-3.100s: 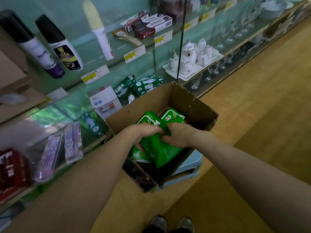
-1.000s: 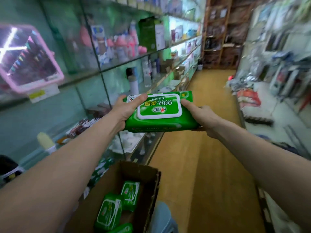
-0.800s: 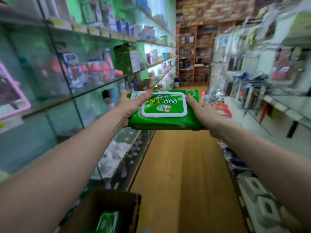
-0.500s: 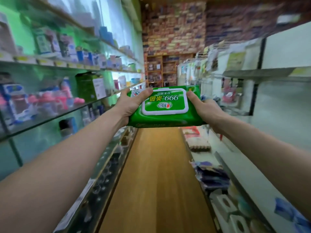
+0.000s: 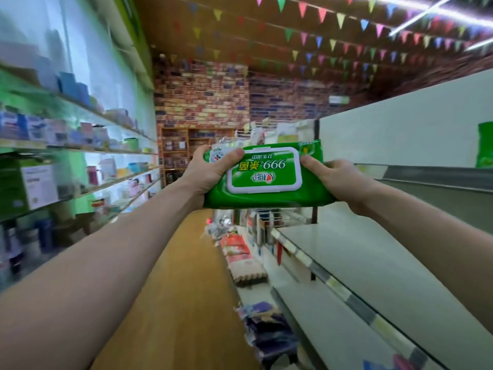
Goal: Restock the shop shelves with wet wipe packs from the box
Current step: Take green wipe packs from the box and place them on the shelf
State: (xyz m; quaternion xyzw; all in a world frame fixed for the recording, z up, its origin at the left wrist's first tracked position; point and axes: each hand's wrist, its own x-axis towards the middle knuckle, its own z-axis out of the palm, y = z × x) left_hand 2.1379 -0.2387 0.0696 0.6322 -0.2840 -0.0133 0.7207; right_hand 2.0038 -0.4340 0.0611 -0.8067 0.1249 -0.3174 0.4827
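Note:
A green wet wipe pack (image 5: 264,174) with a white-rimmed lid hangs at chest height in the aisle, its print upside down to me. My left hand (image 5: 206,174) grips its left end, thumb across the top. My right hand (image 5: 336,180) grips its right end, thumb on the lid's edge. To the right runs a grey metal shelf (image 5: 373,252), its near boards bare. Another green pack (image 5: 485,145) stands on the upper right shelf at the frame edge. The box is out of view.
Glass shelves (image 5: 88,156) full of bottles and boxes line the left side. A wooden floor (image 5: 181,289) runs down the aisle to a brick wall and a brown cabinet (image 5: 184,153). Low goods (image 5: 242,257) lie along the right shelf's foot.
Both hands lifted the pack out of the box and still hold it. The view has swung up and to the right, from the left glass shelves toward the grey metal shelves.

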